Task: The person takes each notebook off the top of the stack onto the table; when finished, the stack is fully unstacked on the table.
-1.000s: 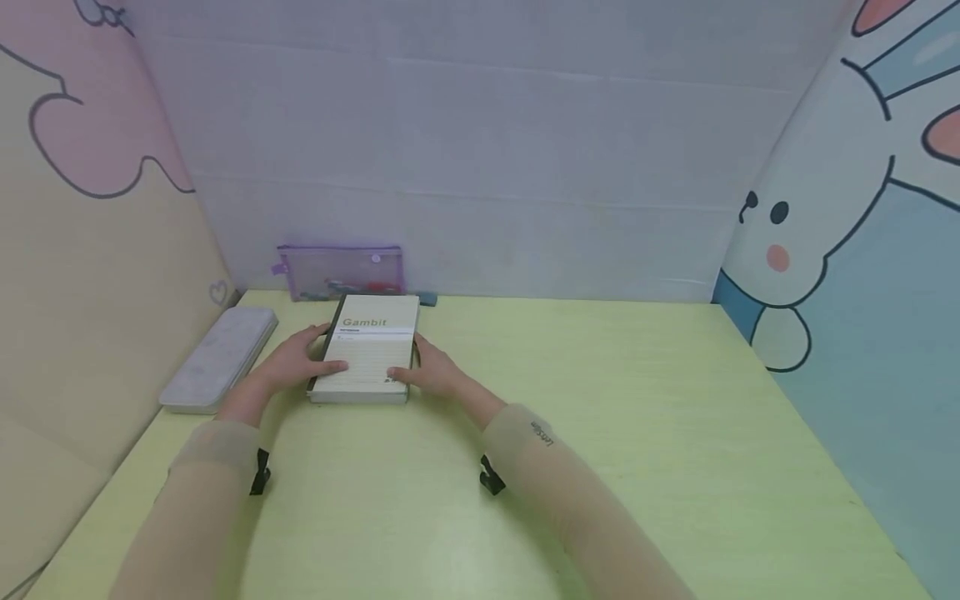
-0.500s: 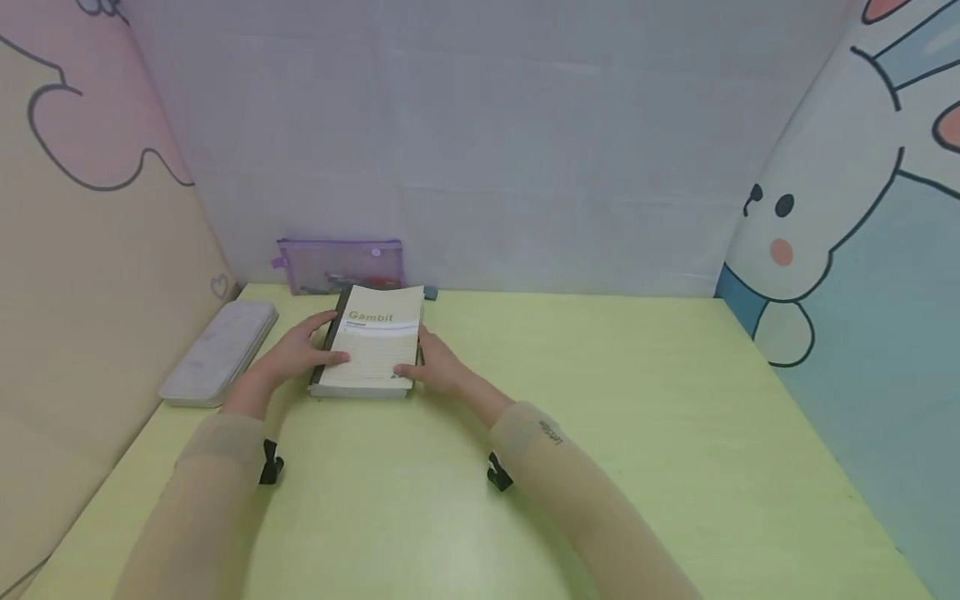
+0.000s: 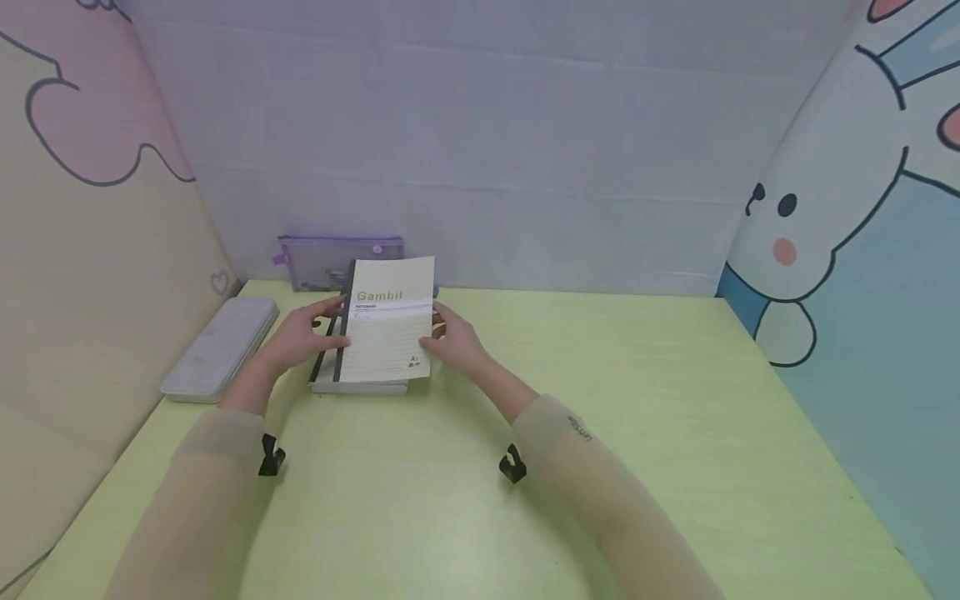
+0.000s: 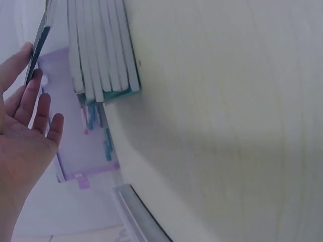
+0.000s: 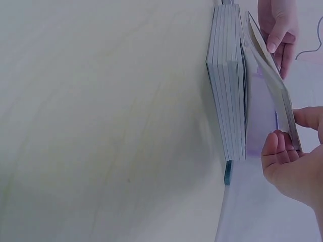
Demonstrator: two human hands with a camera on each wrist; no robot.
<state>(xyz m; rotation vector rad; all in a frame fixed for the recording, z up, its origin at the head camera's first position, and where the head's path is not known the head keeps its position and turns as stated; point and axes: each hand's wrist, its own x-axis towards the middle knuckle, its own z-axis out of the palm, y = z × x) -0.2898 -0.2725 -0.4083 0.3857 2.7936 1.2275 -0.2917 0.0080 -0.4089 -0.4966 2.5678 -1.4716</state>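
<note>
The left hand (image 3: 296, 337) and right hand (image 3: 461, 340) each pinch one side of a thin, soft-covered notebook (image 3: 386, 337), thumb and fingers nearly closed. The notebook is raised, tilted, above a squared stack of notebooks (image 5: 224, 85) and masks part of it. Behind, a translucent purple pouch (image 3: 311, 260) is partly covered, contents indistinct. A flat, round-cornered case (image 3: 221, 350) lies leftward.
</note>
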